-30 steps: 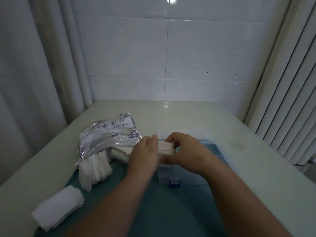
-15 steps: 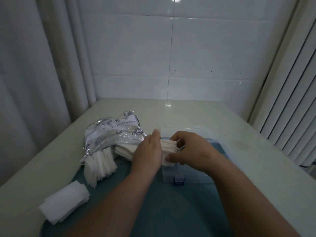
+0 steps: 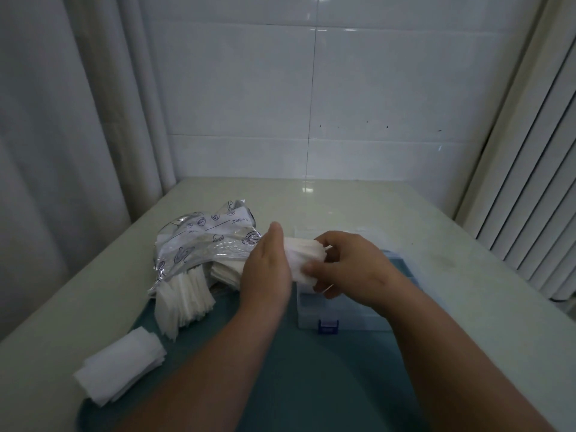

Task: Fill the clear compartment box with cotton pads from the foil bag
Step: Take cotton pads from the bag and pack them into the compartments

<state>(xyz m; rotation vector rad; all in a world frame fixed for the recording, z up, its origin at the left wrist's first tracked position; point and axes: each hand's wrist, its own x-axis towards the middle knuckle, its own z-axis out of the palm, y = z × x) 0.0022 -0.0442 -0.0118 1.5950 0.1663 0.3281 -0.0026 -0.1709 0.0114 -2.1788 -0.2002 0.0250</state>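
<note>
A stack of white cotton pads [image 3: 303, 256] sits between both hands, just above the clear compartment box [image 3: 346, 313] with its blue latch. My left hand [image 3: 267, 269] presses flat against the stack's left end, thumb up. My right hand [image 3: 352, 263] grips the stack's right end with curled fingers. The silver foil bag [image 3: 199, 244] lies open to the left, with pads spilling out of it [image 3: 184, 297]. The inside of the box is mostly hidden by my right hand.
A separate loose stack of pads [image 3: 120, 372] lies at the near left on the edge of the teal mat [image 3: 311, 385]. The pale table meets a tiled wall behind, a curtain on the left and slatted blinds on the right.
The held stack has lifted slightly and my right hand has shifted along it, showing more of the pads. The view has tilted a little; the rest is unchanged.
</note>
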